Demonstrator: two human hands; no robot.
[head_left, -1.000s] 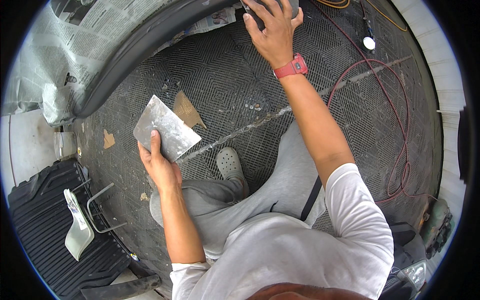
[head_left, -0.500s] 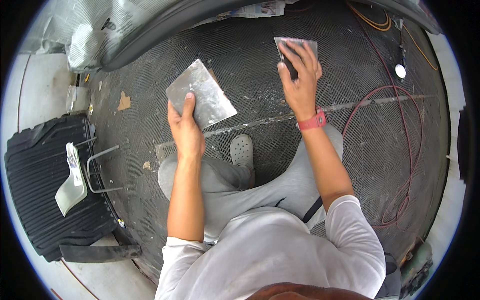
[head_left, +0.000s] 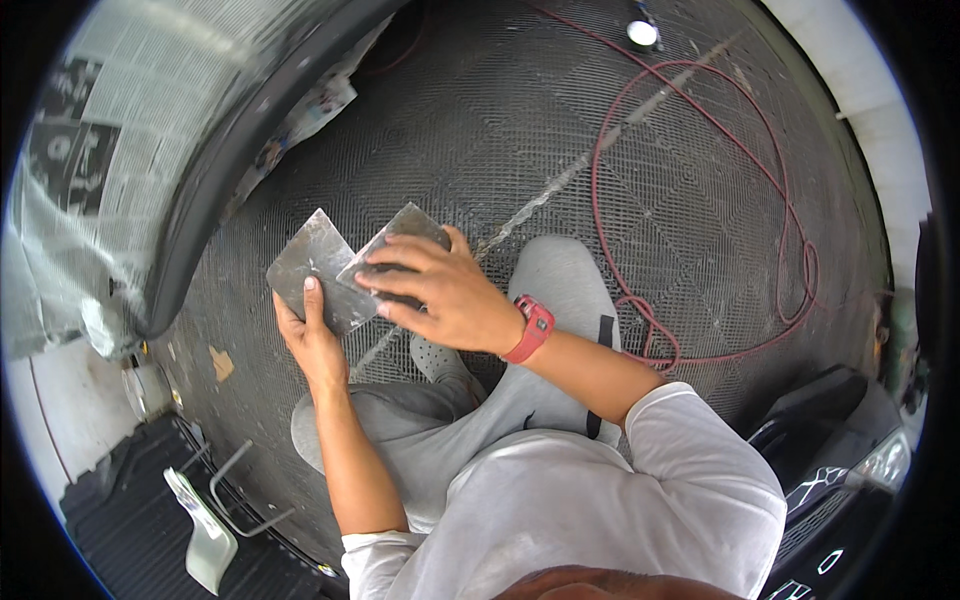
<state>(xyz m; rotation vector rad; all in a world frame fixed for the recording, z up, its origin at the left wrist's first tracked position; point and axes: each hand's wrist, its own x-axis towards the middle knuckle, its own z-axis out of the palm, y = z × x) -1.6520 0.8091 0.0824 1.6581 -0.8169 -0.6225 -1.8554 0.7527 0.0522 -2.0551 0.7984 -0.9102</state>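
Note:
My left hand (head_left: 322, 345) grips a scuffed silver metal plate (head_left: 305, 255) from below, thumb on its face. My right hand (head_left: 445, 295), with a red watch on the wrist, has its fingers spread over a second, darker metal plate (head_left: 408, 225), gripping it. This plate overlaps the right side of the first one; whether their faces touch, I cannot tell. Both are held above my legs in grey trousers (head_left: 555, 275), over the ribbed dark floor mat (head_left: 490, 120).
A curved black panel (head_left: 210, 160) masked with newspaper runs along the upper left. A red hose (head_left: 690, 357) loops at right. A black ridged tray (head_left: 130, 520), a pale curved piece (head_left: 208, 548) and a metal tube frame are lower left; dark car parts with a lamp (head_left: 880, 460) lie lower right.
My right hand has come down and left from the top of the view with its plate, to over the left plate. The view has turned, showing more of the newspaper-covered panel.

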